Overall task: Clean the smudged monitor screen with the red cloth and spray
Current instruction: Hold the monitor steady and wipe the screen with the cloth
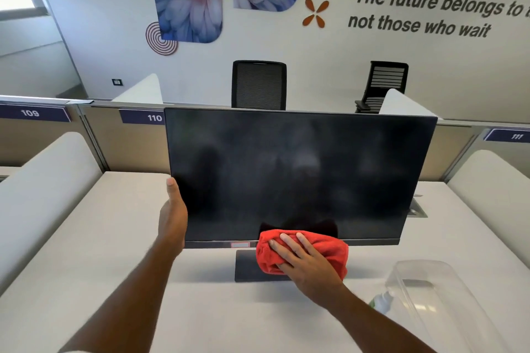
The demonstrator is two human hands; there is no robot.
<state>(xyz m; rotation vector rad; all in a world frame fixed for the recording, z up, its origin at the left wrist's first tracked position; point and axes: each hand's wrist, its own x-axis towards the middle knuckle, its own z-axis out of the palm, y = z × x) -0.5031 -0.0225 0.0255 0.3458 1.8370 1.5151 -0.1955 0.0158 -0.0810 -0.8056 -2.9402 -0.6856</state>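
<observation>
A black monitor (298,169) stands on the white desk, its dark screen hazy with smudges. My right hand (304,261) presses a bunched red cloth (324,246) against the bottom edge of the screen, near the middle. My left hand (173,215) grips the monitor's left edge, thumb in front and fingers behind. The spray bottle (381,302) lies partly hidden beside my right forearm, inside a clear plastic bin; only its whitish body and a green patch show.
The clear plastic bin (436,295) sits at the desk's right front. The monitor's flat dark base (246,266) rests on the desk (100,266). Rounded white dividers flank both sides. Behind the rear partition stand two black office chairs (259,84).
</observation>
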